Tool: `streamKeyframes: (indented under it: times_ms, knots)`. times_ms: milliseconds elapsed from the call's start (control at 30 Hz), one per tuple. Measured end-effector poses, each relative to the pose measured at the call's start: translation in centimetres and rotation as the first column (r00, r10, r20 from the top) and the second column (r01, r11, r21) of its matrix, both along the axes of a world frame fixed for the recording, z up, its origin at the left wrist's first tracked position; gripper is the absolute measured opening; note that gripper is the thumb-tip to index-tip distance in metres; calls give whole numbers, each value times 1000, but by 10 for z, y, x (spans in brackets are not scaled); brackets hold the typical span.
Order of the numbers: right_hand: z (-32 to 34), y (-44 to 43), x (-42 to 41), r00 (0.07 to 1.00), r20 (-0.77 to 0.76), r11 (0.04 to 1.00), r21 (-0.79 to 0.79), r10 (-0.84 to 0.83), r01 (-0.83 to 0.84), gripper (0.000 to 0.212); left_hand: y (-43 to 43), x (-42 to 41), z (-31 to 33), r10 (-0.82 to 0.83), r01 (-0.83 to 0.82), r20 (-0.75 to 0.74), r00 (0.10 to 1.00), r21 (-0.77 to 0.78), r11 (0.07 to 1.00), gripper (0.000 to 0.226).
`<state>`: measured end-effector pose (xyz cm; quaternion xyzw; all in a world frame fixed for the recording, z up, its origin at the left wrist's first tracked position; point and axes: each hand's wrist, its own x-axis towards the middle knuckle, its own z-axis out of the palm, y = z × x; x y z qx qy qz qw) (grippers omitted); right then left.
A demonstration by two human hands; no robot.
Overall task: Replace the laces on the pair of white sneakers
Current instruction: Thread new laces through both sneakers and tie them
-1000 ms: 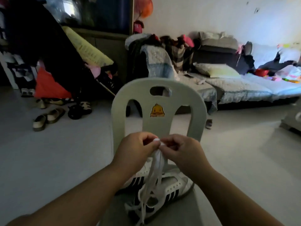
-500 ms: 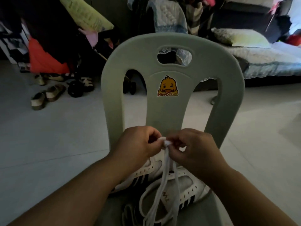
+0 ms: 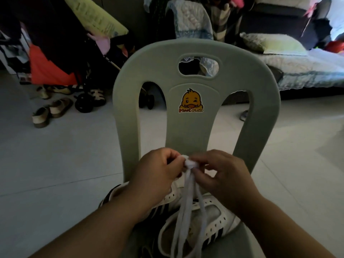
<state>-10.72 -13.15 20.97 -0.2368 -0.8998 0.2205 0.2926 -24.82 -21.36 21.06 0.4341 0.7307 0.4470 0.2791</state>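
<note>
One grey plastic chair (image 3: 195, 131) fills the centre of the frame, its backrest upright and bearing one duck sticker (image 3: 191, 101). Pale floor lies open to the left and right of the chair; the upper edge of the frame is crowded by one bed (image 3: 305, 71) at upper right and a pile of hanging clothes (image 3: 48, 43) at upper left. Two tan shoes (image 3: 50, 112) lie on the floor at left, well apart from the chair.

Two white sneakers (image 3: 210, 224) with black stripes rest on the chair seat at lower centre, side by side and touching. Both are partly covered by the forearms.

One bundle of white laces (image 3: 188, 207) hangs in several strands from the hands down over the sneakers. Its upper end is a small bunched knot (image 3: 190, 163).

Two hands meet in front of the lower backrest. The left hand (image 3: 158, 175) is curled, fingertips pinching the knot from the left. The right hand (image 3: 223, 177) pinches the same knot from the right, thumb and forefinger closed on it.
</note>
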Motion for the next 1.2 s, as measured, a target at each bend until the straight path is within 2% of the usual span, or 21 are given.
streamKeyframes:
  times_ms: [33, 67, 133, 200, 233, 300, 333, 400, 433, 467, 567, 600, 633, 667, 733, 767, 867, 933, 1033, 1100, 1200]
  knots:
    - [-2, 2, 3, 997, 62, 988, 148, 34, -43, 20, -2, 0, -1, -13, 12, -88, 996, -3, 1000, 17]
    - [-4, 2, 5, 994, 101, 974, 217, 41, -63, 26, -3, 1, -2, -22, 22, -147, 989, -5, 1000, 18]
    - [-7, -1, 7, 991, 132, 954, 299, -19, -21, 29, -6, 6, -4, -31, 30, -176, 984, -11, 999, 21]
    - [-10, -3, 7, 989, 99, 946, 317, -111, 75, 28, -7, 11, -5, -43, 43, -190, 981, -8, 999, 24]
    - [-7, -6, 6, 986, 51, 955, 260, -161, 142, 24, -6, 13, -4, -54, 54, -199, 978, -4, 999, 25]
    - [0, -9, 5, 962, -83, 965, -35, -261, 259, 9, -4, 13, -3, -59, 62, -199, 978, 9, 998, 22]
    - [1, -10, 3, 938, -142, 932, -231, -317, 280, 9, -2, 12, -3, -55, 58, -192, 980, 10, 998, 21]
    - [-1, -9, -1, 913, -166, 795, -565, -373, 222, 12, 0, 8, -5, -35, 37, -158, 987, 9, 999, 18]
    - [-2, -9, -2, 924, -141, 745, -640, -356, 189, 10, 1, 6, -6, -17, 18, -137, 990, 11, 1000, 17]
    - [-1, -9, -2, 948, -102, 745, -645, -301, 167, 9, 0, 4, -7, 1, 0, -124, 992, 12, 1000, 17]
    - [2, -4, 5, 991, -71, 831, -553, -117, 59, 33, -4, 0, -6, 9, -4, -175, 984, 26, 1000, 17]
    - [6, -5, 6, 994, -59, 844, -534, -87, 42, 33, -4, -1, -6, -4, 10, -214, 977, 27, 1000, 17]
    - [6, -5, 8, 997, -32, 892, -449, -63, 42, 29, -5, 0, -6, -19, 25, -239, 971, 22, 999, 17]
    - [8, -7, 9, 999, 15, 959, -279, -44, 46, 24, -4, 2, -5, -32, 37, -237, 971, 18, 999, 18]
    - [5, -5, 10, 996, 85, 997, 76, -36, 29, 19, -2, 6, -6, -43, 47, -134, 990, 25, 999, 19]
    - [2, -4, 10, 995, 97, 987, 162, -32, 16, 19, -1, 8, -5, -43, 44, -56, 998, 28, 999, 20]
    - [-3, -2, 11, 992, 87, 972, 223, -95, 74, 22, 0, 11, -3, -63, 63, 98, 993, 2, 998, 19]
    - [0, -4, 9, 984, 20, 976, 134, -178, 174, 14, 0, 11, -1, -80, 82, 91, 993, -26, 996, 19]
    - [1, -4, 7, 945, -118, 934, -230, -305, 273, 11, 0, 7, -2, -35, 43, 140, 990, -54, 998, 21]
    - [3, -5, 6, 911, -195, 825, -521, -363, 217, 14, -1, 5, -3, -2, 16, 203, 979, -71, 997, 23]
    - [11, -6, 5, 861, -300, 562, -827, -411, -20, 13, 0, 3, -6, 59, -40, 306, 950, -69, 997, 23]
